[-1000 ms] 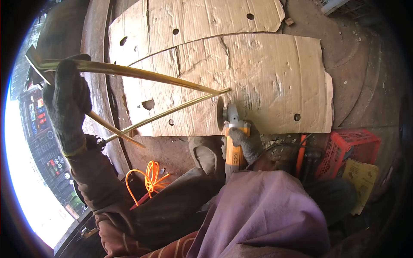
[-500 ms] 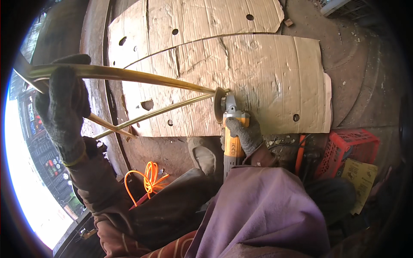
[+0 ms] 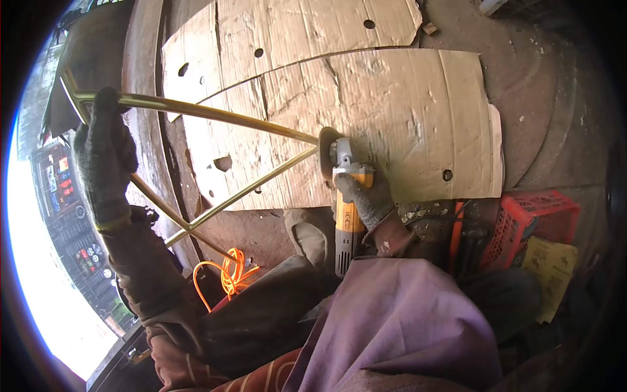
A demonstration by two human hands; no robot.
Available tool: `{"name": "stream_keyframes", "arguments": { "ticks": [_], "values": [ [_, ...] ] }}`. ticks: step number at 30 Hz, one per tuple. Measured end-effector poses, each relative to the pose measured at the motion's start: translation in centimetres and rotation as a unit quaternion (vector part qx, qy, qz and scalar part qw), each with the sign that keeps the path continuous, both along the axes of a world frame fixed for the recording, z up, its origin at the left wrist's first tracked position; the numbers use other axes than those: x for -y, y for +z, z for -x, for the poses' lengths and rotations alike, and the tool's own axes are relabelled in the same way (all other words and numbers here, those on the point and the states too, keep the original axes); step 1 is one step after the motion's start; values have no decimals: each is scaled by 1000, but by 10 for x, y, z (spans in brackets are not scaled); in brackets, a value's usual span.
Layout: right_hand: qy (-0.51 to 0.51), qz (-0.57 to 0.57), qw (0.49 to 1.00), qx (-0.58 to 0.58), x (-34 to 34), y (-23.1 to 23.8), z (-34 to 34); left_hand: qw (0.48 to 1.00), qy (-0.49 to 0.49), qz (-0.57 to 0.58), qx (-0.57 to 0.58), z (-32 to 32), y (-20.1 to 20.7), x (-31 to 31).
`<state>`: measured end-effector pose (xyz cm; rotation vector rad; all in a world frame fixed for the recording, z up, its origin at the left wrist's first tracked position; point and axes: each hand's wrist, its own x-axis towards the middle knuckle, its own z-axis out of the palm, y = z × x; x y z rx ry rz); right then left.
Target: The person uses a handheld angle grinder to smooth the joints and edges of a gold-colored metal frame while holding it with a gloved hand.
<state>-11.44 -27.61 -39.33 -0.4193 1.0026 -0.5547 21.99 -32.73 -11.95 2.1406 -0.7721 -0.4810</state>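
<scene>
Brass frame point(image 3: 215, 114) gripped by gloved left hand point(image 3: 104, 160); grinder point(image 3: 346, 202) clasped in right hand point(image 3: 366, 196), disc pressed against frame tip over cardboard point(image 3: 392, 117).

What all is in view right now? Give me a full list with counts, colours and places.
brass rod frame: one, golden, left of centre, its tip at the grinder's wheel
angle grinder: one, yellow and grey, centre
cardboard sheets: two, tan, overlapping on the floor
cord: one, orange, coiled at lower left
crate: one, red, right
paper sheet: one, yellow, beside the crate
left hand: grey glove, gripping the frame
right hand: grey glove, gripping the grinder
</scene>
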Motion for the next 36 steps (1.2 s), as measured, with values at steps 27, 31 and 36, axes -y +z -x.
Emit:
{"name": "stream_keyframes", "arguments": {
  "ticks": [27,31,36],
  "values": [
    [-64,11,998,-16,-24,-1,0,998,2,-3,-67,-46,-38,8],
    [-33,-27,999,11,-1,11,2,997,-62,-12,43,9,10,9],
    [-30,-37,998,34,-9,7,-4,984,-137,58,99,50,19,1]
  ]
}}
